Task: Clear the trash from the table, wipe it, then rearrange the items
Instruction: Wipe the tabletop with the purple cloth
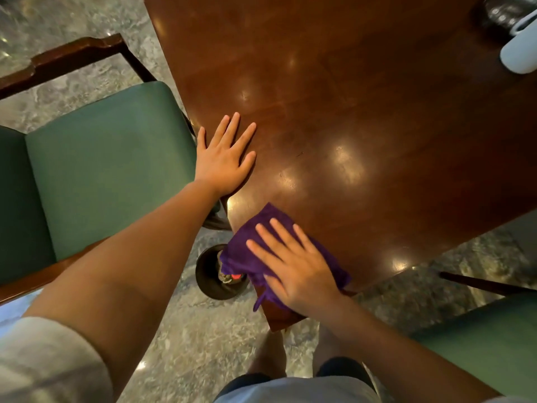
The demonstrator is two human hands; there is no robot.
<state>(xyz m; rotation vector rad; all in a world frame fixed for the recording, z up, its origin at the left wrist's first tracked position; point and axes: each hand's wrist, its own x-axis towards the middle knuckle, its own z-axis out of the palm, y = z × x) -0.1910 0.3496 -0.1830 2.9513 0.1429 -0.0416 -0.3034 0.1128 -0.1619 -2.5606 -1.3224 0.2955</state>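
From the head camera I look straight down on the near corner of a dark, glossy wooden table [363, 126], its polish throwing back several ceiling lights. A purple cloth [247, 251] lies on that corner under my right hand [293, 266], crumpled and soft-napped, its long axis running from the far left down toward the near right, roughly along the table's edge. Its left part spills past the edge and hangs over the floor — a thin tail droops from its near end. The right hand presses flat on the cloth, fingers straight and spread, pointing up and to the left; nothing is curled around the fabric.

My left hand [223, 158] rests palm-down on the table's left edge, farther from me, fingers straight and fanned toward the far right, apart from the cloth.

Below the hanging cloth, on the marbled grey floor [189, 344], stands a small dark round bin [212, 274] with something red and crumpled inside — I cannot tell what. A green-cushioned chair [101, 170] sits at the table's left side, and a second green seat [479, 338] shows at the lower right. At the far right corner of the table lie a pale bottle [520, 53] and a dark object [499, 13] I cannot identify.
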